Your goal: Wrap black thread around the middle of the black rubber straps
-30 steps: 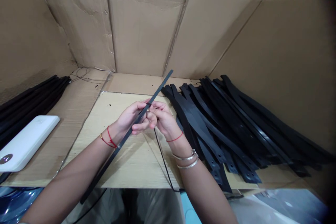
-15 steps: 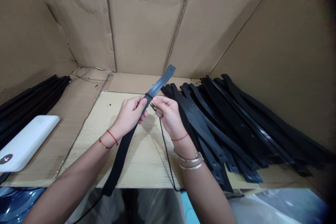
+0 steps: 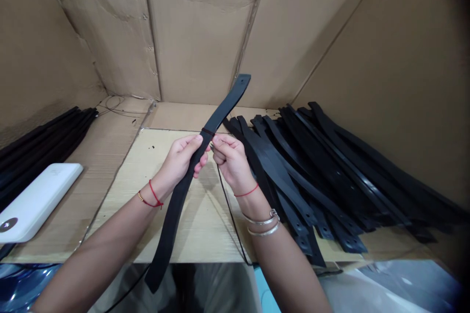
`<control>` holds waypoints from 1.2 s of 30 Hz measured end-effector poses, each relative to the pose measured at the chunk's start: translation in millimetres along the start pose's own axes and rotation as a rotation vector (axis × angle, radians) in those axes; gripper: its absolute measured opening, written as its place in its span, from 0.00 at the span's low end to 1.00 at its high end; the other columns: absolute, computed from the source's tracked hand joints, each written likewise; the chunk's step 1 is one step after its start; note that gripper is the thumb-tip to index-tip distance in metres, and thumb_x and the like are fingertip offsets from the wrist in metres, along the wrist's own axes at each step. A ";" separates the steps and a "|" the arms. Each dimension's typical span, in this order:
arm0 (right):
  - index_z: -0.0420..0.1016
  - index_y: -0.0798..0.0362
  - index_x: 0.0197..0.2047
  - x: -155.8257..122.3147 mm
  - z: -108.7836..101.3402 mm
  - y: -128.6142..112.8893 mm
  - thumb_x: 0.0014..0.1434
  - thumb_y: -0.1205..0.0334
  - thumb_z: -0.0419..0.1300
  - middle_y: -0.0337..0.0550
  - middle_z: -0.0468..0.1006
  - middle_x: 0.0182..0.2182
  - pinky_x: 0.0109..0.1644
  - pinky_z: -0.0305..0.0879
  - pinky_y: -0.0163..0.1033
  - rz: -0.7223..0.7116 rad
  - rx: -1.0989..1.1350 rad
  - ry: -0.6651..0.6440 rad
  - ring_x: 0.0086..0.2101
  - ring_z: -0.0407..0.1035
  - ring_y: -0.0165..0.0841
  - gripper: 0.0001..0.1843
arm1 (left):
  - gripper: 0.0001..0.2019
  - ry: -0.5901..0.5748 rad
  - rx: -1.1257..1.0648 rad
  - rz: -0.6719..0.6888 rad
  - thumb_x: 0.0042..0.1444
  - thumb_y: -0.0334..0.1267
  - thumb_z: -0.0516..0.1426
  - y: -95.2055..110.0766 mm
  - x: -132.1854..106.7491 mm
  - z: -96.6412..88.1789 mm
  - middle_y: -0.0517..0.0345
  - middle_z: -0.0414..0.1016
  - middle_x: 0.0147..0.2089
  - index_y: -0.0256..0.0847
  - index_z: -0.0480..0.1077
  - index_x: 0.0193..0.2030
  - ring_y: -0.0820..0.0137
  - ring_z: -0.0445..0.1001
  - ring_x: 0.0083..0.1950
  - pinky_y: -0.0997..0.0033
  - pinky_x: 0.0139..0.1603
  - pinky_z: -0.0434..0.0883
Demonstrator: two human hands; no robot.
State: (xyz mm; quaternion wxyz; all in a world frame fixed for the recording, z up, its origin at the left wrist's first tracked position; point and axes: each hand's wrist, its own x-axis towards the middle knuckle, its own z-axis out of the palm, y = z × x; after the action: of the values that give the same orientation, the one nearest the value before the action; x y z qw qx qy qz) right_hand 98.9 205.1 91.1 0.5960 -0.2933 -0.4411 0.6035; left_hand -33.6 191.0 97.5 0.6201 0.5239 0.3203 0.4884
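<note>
A long, curved black strip [image 3: 176, 208] slants up and away over the tabletop, with a small hole near its far tip. My left hand [image 3: 184, 156] is closed around its middle, thumb on top. Just beyond that thumb, a turn of thin black cord [image 3: 208, 131] circles the strip. My right hand [image 3: 230, 159] is pinched at the strip's right edge, holding the cord at the loop. A small pointed metal tip [image 3: 212, 146] pokes out between its fingers; most of that tool is hidden. More black cord [image 3: 231, 210] hangs below this hand to the table's front edge.
Several similar black strips [image 3: 301, 171] lie in a pile on the right. Another dark bundle [image 3: 47, 142] rests at the left, behind a white power bank [image 3: 40, 200]. Cardboard walls [image 3: 205, 39] enclose the back and sides. Loose thin wire [image 3: 117, 102] lies in the back left corner.
The strip has turned in my left hand, showing more of its broad face, and its far tip sits higher. My right hand has shifted slightly left, and its metal tip shows less.
</note>
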 end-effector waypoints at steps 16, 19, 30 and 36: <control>0.71 0.61 0.29 -3.4 -1.9 -10.6 0.42 0.59 0.70 0.29 0.51 0.16 0.19 0.34 0.28 -0.138 -0.035 0.141 0.16 0.40 0.15 0.17 | 0.14 -0.019 -0.297 -0.120 0.57 0.46 0.53 -4.1 1.6 3.5 0.65 0.57 0.20 0.33 0.63 0.35 0.85 0.53 0.16 0.86 0.12 0.51; 0.71 0.60 0.29 -5.1 -3.6 -16.2 0.43 0.58 0.70 0.30 0.51 0.16 0.19 0.34 0.29 -0.172 -0.078 0.151 0.16 0.40 0.15 0.16 | 0.18 0.037 -0.129 -0.070 0.56 0.50 0.54 -1.9 2.8 -0.3 0.63 0.60 0.21 0.33 0.65 0.35 0.84 0.56 0.17 0.85 0.13 0.54; 0.69 0.59 0.29 -4.5 -4.2 -13.7 0.43 0.58 0.69 0.29 0.48 0.15 0.19 0.33 0.29 -0.119 -0.071 0.127 0.16 0.38 0.16 0.17 | 0.20 0.081 -0.064 -0.046 0.54 0.52 0.54 5.5 -3.3 3.8 0.62 0.63 0.22 0.33 0.65 0.35 0.84 0.58 0.17 0.84 0.14 0.55; 0.68 0.59 0.28 -6.8 2.7 -10.4 0.43 0.58 0.69 0.29 0.51 0.15 0.19 0.32 0.30 -0.042 -0.026 0.080 0.16 0.38 0.15 0.17 | 0.19 0.022 -0.160 -0.040 0.55 0.52 0.53 4.6 -7.3 5.5 0.65 0.61 0.20 0.35 0.63 0.36 0.84 0.55 0.16 0.84 0.13 0.53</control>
State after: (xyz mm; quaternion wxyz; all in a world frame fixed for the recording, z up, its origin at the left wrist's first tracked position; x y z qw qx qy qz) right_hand 102.1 197.0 100.3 0.6220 -0.3156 -0.4306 0.5728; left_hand -32.1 182.2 102.5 0.6660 0.4608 0.2973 0.5057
